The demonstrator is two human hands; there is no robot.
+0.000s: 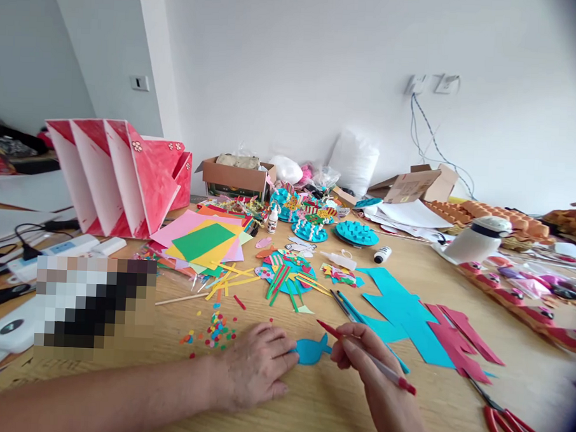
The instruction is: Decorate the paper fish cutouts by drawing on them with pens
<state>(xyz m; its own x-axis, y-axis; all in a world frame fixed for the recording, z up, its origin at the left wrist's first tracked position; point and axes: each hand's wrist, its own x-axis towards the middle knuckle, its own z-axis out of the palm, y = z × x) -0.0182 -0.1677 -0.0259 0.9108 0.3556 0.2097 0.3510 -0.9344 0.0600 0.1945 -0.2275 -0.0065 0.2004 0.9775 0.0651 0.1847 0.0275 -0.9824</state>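
A small blue paper fish (311, 352) lies flat on the wooden table, its tail pointing right. My left hand (257, 366) rests palm down with the fingers stretched out, the fingertips at the fish's left end. Between the thumb and fingers of my right hand (370, 360) is a red pen (401, 381). Its tip stays just above the table beyond the fish, and this hand is beside the tail. Small coloured paper dots (219, 331) are scattered beyond my left hand.
Blue paper offcuts (403, 310), red paper scraps (459, 338) and red-handled scissors (508, 423) lie on the right. Paper strips cover a blue disc (308, 282) ahead. Coloured sheets (205, 244) and a red-and-white stand (146, 191) are at left. A white bottle (478, 240) stands at right.
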